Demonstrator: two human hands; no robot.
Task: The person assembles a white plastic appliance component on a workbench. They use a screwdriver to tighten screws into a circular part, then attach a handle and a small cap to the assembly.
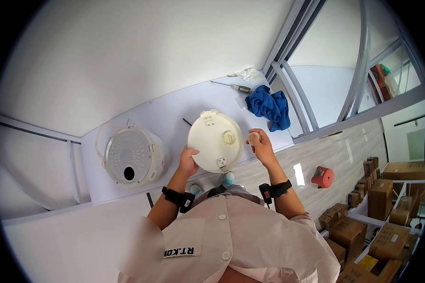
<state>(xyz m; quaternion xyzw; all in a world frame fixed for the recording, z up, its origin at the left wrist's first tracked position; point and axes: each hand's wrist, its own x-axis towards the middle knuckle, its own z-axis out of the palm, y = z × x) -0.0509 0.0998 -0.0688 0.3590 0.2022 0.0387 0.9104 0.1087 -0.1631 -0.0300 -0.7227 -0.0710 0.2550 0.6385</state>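
My left hand (189,160) grips the lower left edge of a round cream-white plastic lid (208,147), which looks like a rice cooker's. Its face toward me carries a round fitting (229,137) and small brackets near the rim. Just right of the lid, my right hand (263,147) pinches a small round whitish cap (254,137), partly covered by my fingers. On the left of the table stands a white rice cooker (157,155), its top covered by a pale perforated disc (127,153) with a black oval hole.
A crumpled blue cloth (269,106) lies on the table's right end, beside a screwdriver (241,88) and white tissue (248,74). The table (174,106) meets a white wall behind. Metal framing (295,94) rises at the right. A red roll (323,177) rests on the floor; cardboard boxes (347,231) fill shelves at lower right.
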